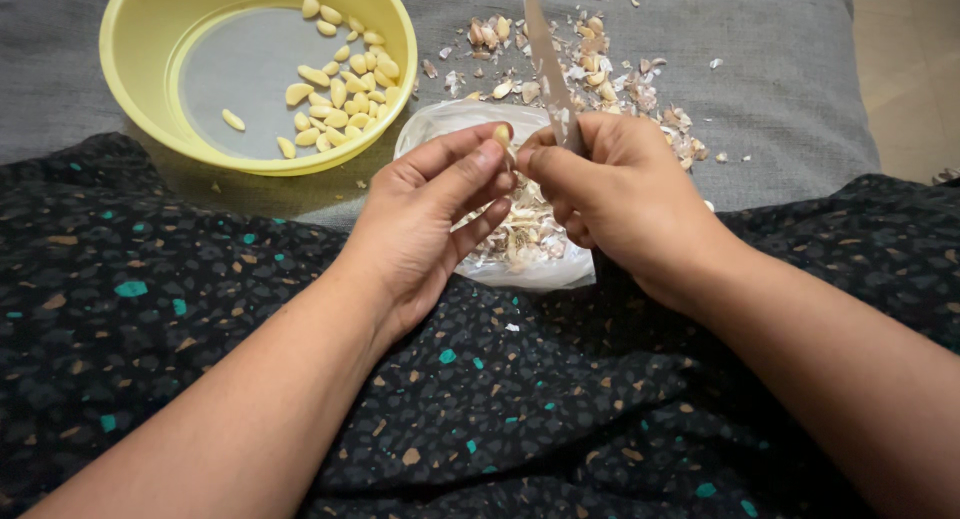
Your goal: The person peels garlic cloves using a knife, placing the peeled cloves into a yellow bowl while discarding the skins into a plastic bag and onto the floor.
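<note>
My left hand pinches a small garlic clove between thumb and fingertips. My right hand grips a long knife whose blade points up and away; its thumb presses next to the clove. Both hands meet over a clear plastic bag holding garlic skins. A yellow bowl at the upper left holds several peeled cloves.
Loose garlic skins and unpeeled cloves lie scattered on the grey cloth beyond the hands. Dark spotted fabric covers my lap in the foreground. Bare floor shows at the far right.
</note>
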